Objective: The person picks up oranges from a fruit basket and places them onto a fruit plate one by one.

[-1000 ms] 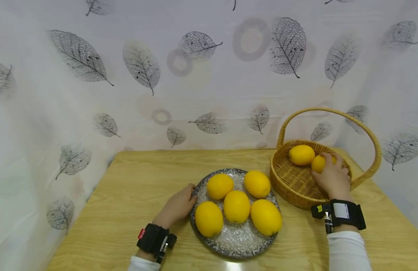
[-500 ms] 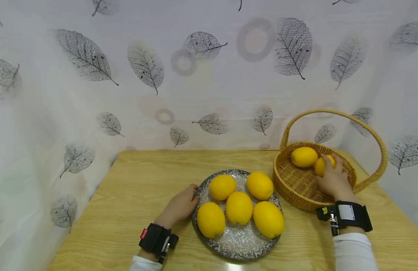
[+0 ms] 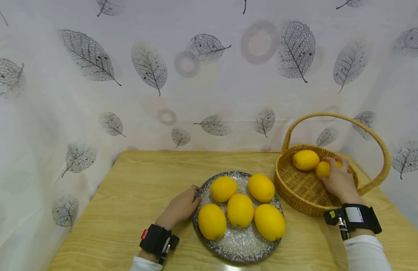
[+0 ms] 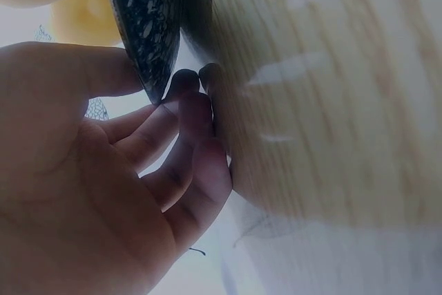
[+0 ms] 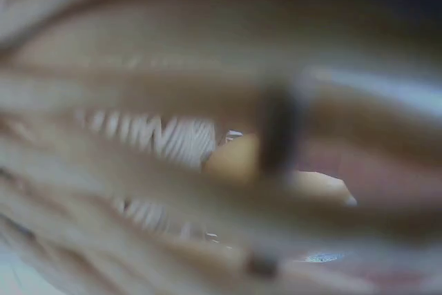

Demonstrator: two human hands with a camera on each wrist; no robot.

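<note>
In the head view my left hand (image 3: 180, 207) holds the left rim of a dark speckled plate (image 3: 241, 244). The left wrist view shows the thumb over the rim (image 4: 148, 25) and the other fingers curled under it, near the tabletop. Several yellow lemons (image 3: 240, 210) lie on the plate. At the right, my right hand (image 3: 342, 182) reaches into a wicker basket (image 3: 297, 201) and grips a lemon (image 3: 322, 169), partly covered by the fingers. A second lemon (image 3: 305, 160) sits beside it. Blurred basket weave (image 5: 138, 164) hides most of the right wrist view.
The basket's tall arched handle (image 3: 334, 114) rises behind and to the right of my right hand. Both stand on a wooden table (image 3: 154, 169). A leaf-patterned cloth (image 3: 212, 82) hangs behind the table's back edge.
The head view has shifted slightly, so everything sits a little further right and lower. My right wrist has swung slightly right, fingers still on the lemon. The left hand stays on the plate.
</note>
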